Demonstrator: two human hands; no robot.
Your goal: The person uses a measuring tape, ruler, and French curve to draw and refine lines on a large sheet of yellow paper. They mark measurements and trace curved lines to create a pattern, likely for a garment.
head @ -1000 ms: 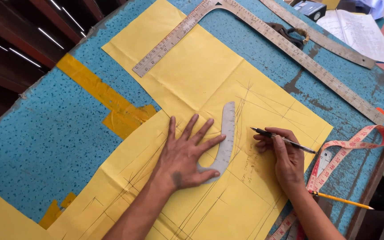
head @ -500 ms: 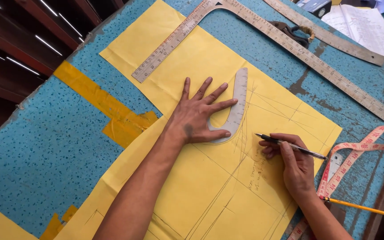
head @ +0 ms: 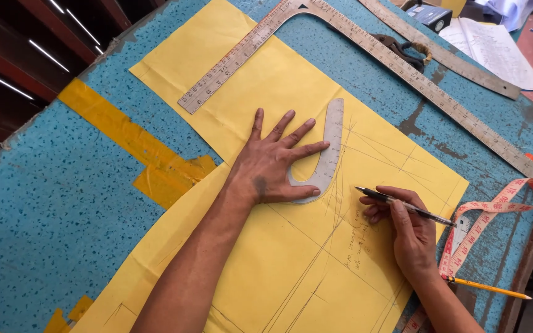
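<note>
Left hand (head: 272, 166) lies flat, fingers spread, pressing the clear curved ruler (head: 327, 151) onto the yellow pattern paper (head: 291, 80). Right hand (head: 405, 231) is closed round a dark pen (head: 402, 205), tip just right of the ruler's edge. For a clean line, pressure should stay even and the pen run against the curve. L-square (head: 340, 31) and tape measure (head: 495, 216) lie apart on the blue surface (head: 63, 203).

Under the flat left hand (head: 271, 166) lay a translucent, smooth plastic curve ruler (head: 328, 151) on matt yellow paper (head: 291, 86). The right hand (head: 405, 231) gripped a glossy pen (head: 402, 205) above worn, speckled blue tabletop (head: 50, 203).
</note>
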